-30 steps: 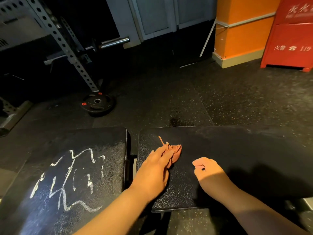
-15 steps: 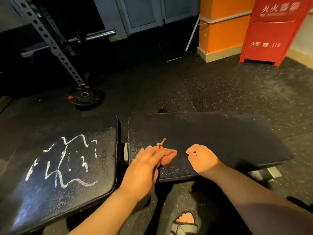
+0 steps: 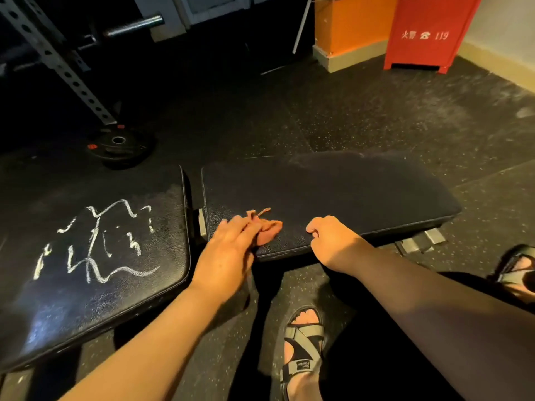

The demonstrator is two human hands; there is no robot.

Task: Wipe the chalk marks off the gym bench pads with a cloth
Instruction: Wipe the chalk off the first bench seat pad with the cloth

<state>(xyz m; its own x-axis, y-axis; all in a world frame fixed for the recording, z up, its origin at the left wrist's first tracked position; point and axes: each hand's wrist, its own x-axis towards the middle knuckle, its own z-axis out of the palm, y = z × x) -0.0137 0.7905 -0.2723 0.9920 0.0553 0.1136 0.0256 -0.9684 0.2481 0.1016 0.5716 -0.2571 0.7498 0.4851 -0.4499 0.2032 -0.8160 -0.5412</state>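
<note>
Two black bench pads lie side by side. The left pad carries white chalk scribbles. The right pad shows only a faint dusty smear near its far edge. My left hand lies with straight fingers on a small reddish-brown cloth, pressing it onto the right pad's near left corner. My right hand rests on the same pad's near edge, a hand's width right of the cloth, fingers curled under and holding nothing.
A weight plate lies on the rubber floor beyond the left pad, beside a perforated rack upright and a barbell end. A red fire cabinet and orange pillar stand far right. My sandalled feet are below the pads.
My view has pulled back and tilted down, so my feet show now. Both hands have slid toward the right pad's near edge, the left one keeping the cloth under it.
</note>
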